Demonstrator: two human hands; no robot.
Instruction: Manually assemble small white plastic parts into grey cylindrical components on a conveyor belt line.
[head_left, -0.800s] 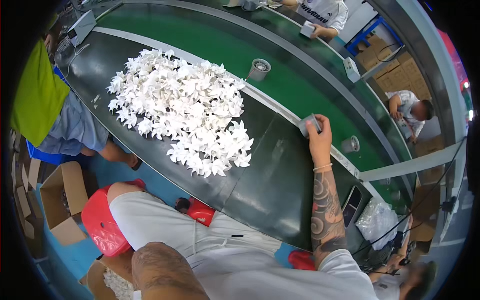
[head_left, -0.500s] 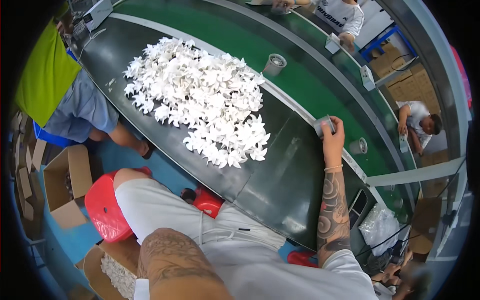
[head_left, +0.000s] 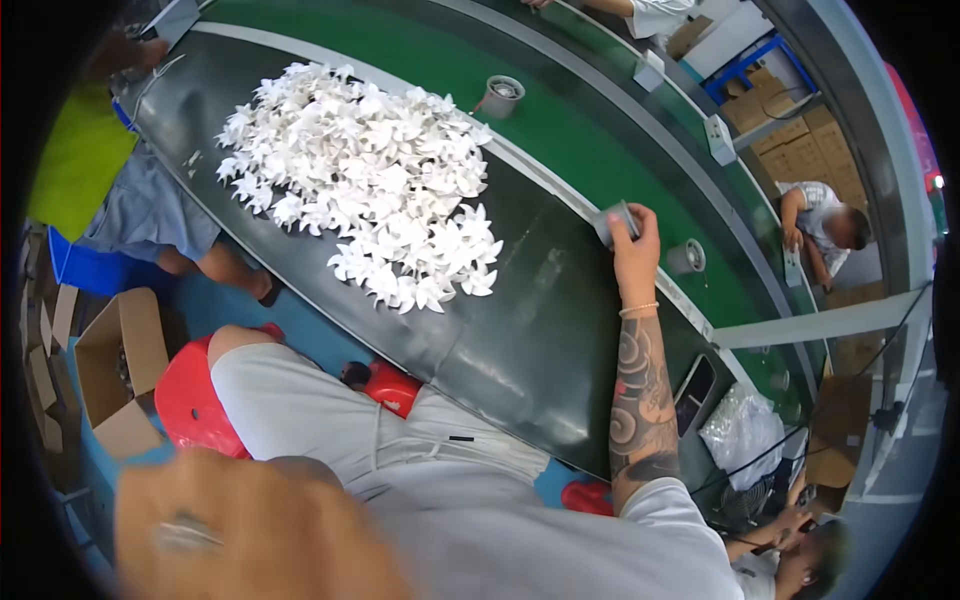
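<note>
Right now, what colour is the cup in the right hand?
The cup is grey; the head view shows it best.

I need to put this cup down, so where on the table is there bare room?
Widest is the dark table between the white pile and right forearm. A smaller patch lies left of the pile, up to the near edge. It is crowded in the pile and right of the forearm, where the phone and clear bag lie.
</note>
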